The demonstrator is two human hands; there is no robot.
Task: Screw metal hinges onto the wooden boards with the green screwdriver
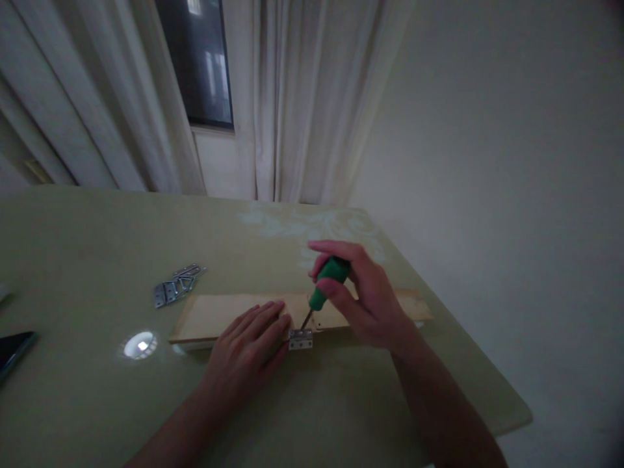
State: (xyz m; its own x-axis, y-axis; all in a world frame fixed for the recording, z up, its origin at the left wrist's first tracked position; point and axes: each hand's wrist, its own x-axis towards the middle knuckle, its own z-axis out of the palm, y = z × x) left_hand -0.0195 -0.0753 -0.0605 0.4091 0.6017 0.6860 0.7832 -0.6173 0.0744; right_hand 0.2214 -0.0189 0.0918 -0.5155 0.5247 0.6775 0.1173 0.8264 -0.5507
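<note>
A pale wooden board (214, 313) lies flat on the green table (88, 234). My left hand (248, 348) rests flat on the board's near edge, fingers stretched out and together, right beside a small metal hinge (301, 338). My right hand (363, 292) is closed round the green handle of a screwdriver (325, 283). The screwdriver is tilted, its tip down on the board just above the hinge.
Several loose metal hinges (176, 285) lie on the table left of the board. A dark phone (12, 351) sits at the left edge. A lamp's reflection (140, 344) shines on the tabletop. Curtains and a dark window stand behind; the table's right edge drops away.
</note>
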